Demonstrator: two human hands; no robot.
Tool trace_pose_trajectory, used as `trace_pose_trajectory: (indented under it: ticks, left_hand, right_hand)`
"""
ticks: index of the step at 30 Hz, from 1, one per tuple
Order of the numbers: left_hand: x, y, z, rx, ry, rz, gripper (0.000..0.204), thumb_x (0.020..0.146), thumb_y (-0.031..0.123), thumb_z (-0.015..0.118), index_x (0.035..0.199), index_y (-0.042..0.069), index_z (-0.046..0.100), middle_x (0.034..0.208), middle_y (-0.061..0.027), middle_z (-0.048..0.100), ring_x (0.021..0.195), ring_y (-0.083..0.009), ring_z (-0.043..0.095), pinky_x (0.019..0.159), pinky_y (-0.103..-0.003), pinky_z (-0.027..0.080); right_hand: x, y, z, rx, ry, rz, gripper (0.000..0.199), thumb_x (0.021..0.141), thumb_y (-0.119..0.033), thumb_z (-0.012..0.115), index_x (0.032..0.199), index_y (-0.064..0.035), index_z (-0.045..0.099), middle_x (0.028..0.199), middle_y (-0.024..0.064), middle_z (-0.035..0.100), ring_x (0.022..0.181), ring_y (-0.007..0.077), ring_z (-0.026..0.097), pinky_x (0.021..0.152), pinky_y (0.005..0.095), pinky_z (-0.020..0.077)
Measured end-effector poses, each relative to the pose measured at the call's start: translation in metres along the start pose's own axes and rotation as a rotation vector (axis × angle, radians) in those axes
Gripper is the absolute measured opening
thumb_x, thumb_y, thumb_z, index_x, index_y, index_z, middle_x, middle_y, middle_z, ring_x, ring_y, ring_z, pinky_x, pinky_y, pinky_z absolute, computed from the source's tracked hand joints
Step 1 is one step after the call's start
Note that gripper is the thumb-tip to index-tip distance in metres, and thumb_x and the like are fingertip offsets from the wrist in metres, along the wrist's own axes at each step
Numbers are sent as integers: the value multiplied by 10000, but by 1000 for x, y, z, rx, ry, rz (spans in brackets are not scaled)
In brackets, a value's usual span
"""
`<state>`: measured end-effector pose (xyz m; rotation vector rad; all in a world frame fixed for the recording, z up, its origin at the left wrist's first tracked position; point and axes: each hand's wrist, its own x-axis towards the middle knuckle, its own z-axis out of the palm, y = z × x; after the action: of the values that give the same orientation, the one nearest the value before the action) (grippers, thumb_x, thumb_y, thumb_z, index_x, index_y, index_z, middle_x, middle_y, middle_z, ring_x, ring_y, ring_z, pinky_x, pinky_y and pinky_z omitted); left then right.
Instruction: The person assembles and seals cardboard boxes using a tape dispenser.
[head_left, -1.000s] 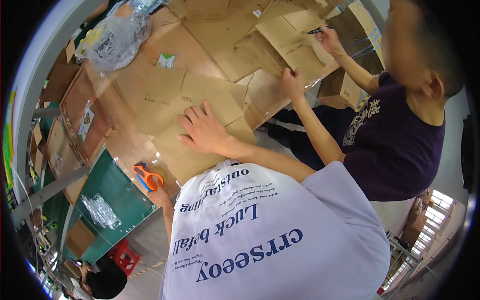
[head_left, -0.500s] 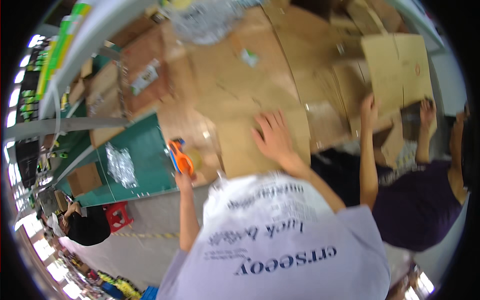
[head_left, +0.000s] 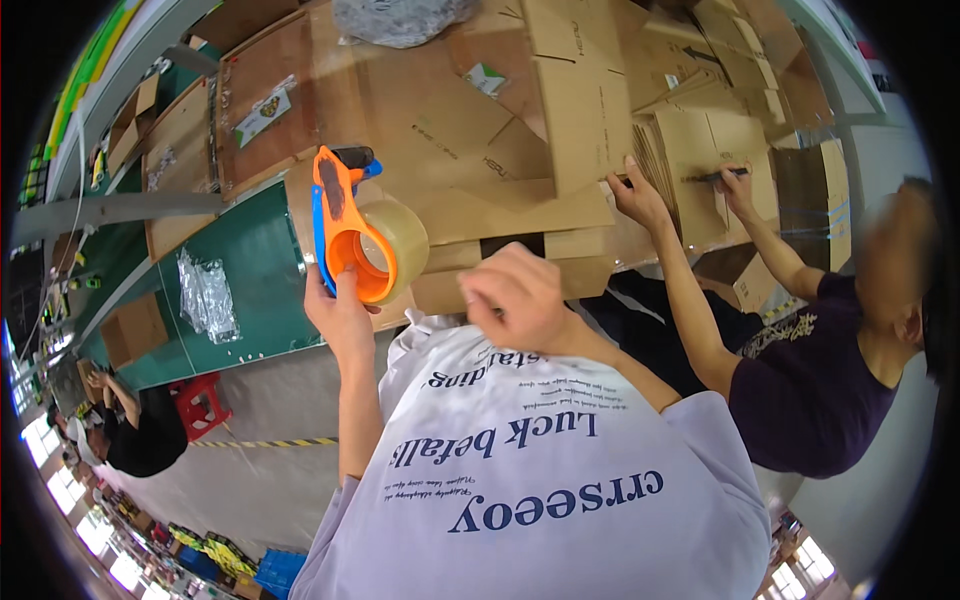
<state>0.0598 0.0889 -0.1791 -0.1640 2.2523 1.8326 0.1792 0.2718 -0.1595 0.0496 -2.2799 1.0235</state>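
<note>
Behind the right hand (head_left: 518,297), cardboard (head_left: 582,276) is part-hidden.

Clear plastic (head_left: 208,300) seen at 9 o'clock, red stool (head_left: 203,403) at 8; blue crate (head_left: 280,572), probably, glimpsed at 7.

Left hand (head_left: 338,310) has some fingers hidden behind dispenser (head_left: 352,224), which also covers part of tape roll (head_left: 408,240); right hand (head_left: 522,295) blocks part of carton (head_left: 445,290), can't tell if its curled fingers hold anything. Bag (head_left: 405,18) cut by top edge, shirt (head_left: 560,450) by bottom edge. Co-worker's head (head_left: 888,245) blurred, far-left person (head_left: 150,435) too small to tell hand action.
</note>
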Motion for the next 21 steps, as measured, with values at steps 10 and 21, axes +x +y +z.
trace_pose_trajectory:
  ticks: [10, 21]
  left_hand:
    - [-51, 25, 31, 602, 116, 847, 341, 659, 138, 822, 693, 20, 504, 549, -34, 512, 432, -113, 468, 420, -244, 393]
    - [-55, 53, 73, 742, -262, 1514, 162, 750, 183, 680, 797, 39, 622, 627, -31, 487, 504, -158, 473, 463, -289, 339]
  right_hand:
    - [13, -33, -2, 83, -117, 415, 348, 872, -326, 612, 937, 16, 631, 856, 137, 640, 725, 298, 582, 600, 359, 462]
    - [20, -19, -21, 1253, 367, 1094, 220, 895, -171, 639, 1038, -7, 610, 941, 30, 649, 815, 69, 587, 726, 236, 469]
